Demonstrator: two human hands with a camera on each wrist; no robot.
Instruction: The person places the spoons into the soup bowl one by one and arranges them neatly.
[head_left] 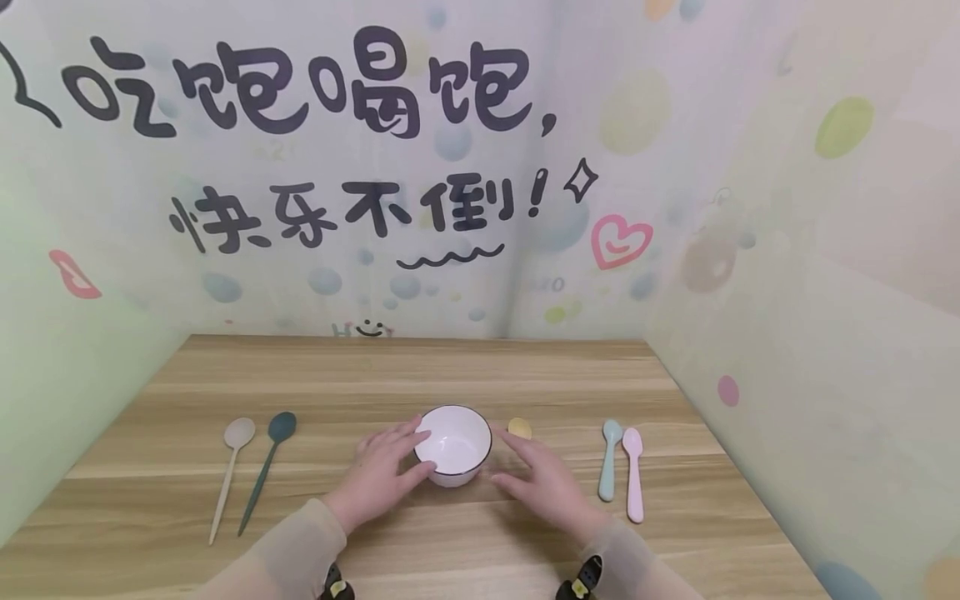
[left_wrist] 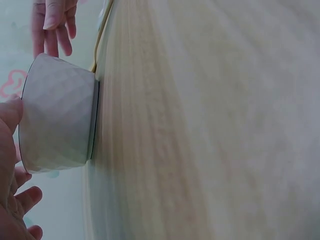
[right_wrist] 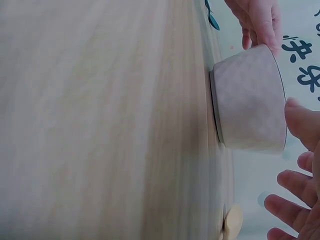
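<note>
A white bowl (head_left: 453, 442) with a dark rim stands upright on the wooden table. My left hand (head_left: 378, 475) is at its left side, fingers relaxed and spread, with the thumb and a fingertip touching the rim. To the bowl's right is my right hand (head_left: 543, 483), its fingers extended and slightly apart from the rim in the head view. The right wrist view shows the bowl's faceted outer wall (right_wrist: 250, 102) near the right thumb. Just beyond the right fingers lies a yellow spoon (head_left: 520, 428); its handle is hidden.
On the left lie a beige spoon (head_left: 239, 433) and a dark teal spoon (head_left: 282, 427), both long-handled. A light blue spoon (head_left: 608, 458) and a pink spoon (head_left: 634, 475) lie on the right. Printed walls (head_left: 480, 292) enclose the table (head_left: 420, 367) at the back and sides.
</note>
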